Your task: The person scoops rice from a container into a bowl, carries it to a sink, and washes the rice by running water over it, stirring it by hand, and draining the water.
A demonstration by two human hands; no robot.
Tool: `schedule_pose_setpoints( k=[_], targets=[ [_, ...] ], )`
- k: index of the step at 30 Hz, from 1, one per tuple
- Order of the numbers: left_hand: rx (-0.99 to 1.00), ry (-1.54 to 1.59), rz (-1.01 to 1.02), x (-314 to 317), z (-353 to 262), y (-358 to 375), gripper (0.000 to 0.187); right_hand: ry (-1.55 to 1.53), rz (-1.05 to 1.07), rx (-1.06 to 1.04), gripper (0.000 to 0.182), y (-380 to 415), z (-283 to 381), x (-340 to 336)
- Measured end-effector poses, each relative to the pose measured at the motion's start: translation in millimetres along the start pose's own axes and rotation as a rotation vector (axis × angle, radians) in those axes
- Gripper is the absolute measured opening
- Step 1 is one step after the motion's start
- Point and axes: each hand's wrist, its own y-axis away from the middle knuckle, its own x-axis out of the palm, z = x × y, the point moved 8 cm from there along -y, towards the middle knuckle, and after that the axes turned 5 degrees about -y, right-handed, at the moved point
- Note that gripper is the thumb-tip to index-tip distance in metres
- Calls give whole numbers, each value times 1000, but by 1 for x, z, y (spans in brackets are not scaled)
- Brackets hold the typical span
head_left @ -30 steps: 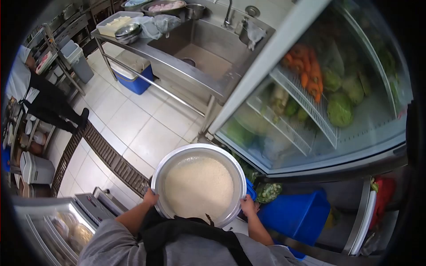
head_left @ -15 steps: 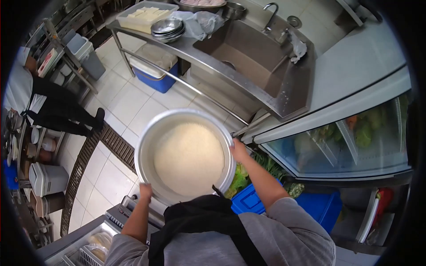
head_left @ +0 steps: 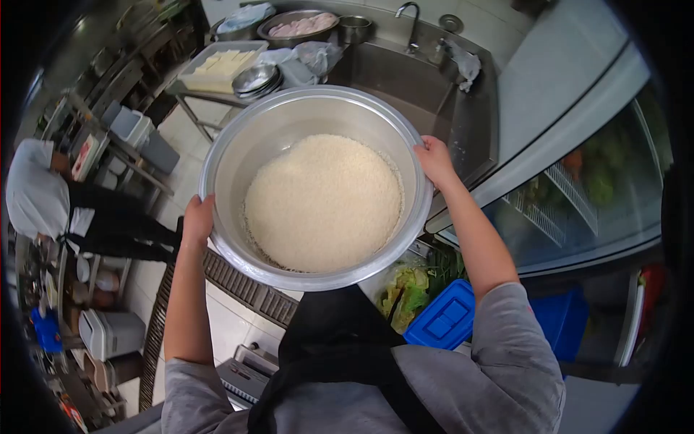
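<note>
A large round metal pot is held up in front of me, with a broad heap of pale uncooked rice inside. My left hand grips the pot's left side, fingers closed at the rim and partly hidden. On the opposite side, my right hand is closed on the pot near the rim. The pot hangs above the floor, level with the sink counter and covering part of its front edge.
Ahead is a steel sink with a faucet. Its counter holds stacked metal bowls and a tub of pale blocks. A glass-door fridge stands right, a blue lid below. At left a person bends toward shelves.
Both hands have raised the pot and carried it forward toward the sink counter. It now looks larger and covers the counter's front edge. The rice has stayed inside.
</note>
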Motion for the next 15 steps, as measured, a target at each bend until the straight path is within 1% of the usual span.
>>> schedule_pose_setpoints(
  k=[1,3,4,5,6,7,8,9,11,12,13,14,15],
  targets=[
    [24,-12,8,1,-15,-3,35,15,-23,-8,26,-10,-2,-4],
    [-11,-5,71,1,-32,-7,33,9,-67,-11,28,-12,-13,-14],
    [68,-64,79,-1,-31,-14,33,29,-60,-38,30,-11,-5,-18],
    [96,-71,83,0,-41,-13,33,54,-55,-70,31,-13,10,-23],
    [85,-19,69,0,-44,-10,33,48,-78,-62,31,-16,21,-31],
    [61,26,66,2,-44,-3,33,43,-53,-55,32,-12,33,-34],
    [64,167,95,13,-55,5,32,37,-36,-47,33,-9,35,-41],
    [71,153,124,29,-63,6,32,35,-63,-29,33,-8,30,-52],
    [45,159,95,34,-71,8,30,61,-115,-63,29,-23,38,-61],
    [66,72,50,33,-57,-3,26,54,-98,-86,29,-27,40,-60],
    [97,-30,65,38,-52,-4,26,14,-79,-80,28,-30,32,-65],
    [52,-82,50,40,-49,5,32,-25,-56,-77,28,-31,27,-69],
    [80,15,39,43,-31,6,31,-41,-53,-91,27,-28,27,-73]
  ],
)
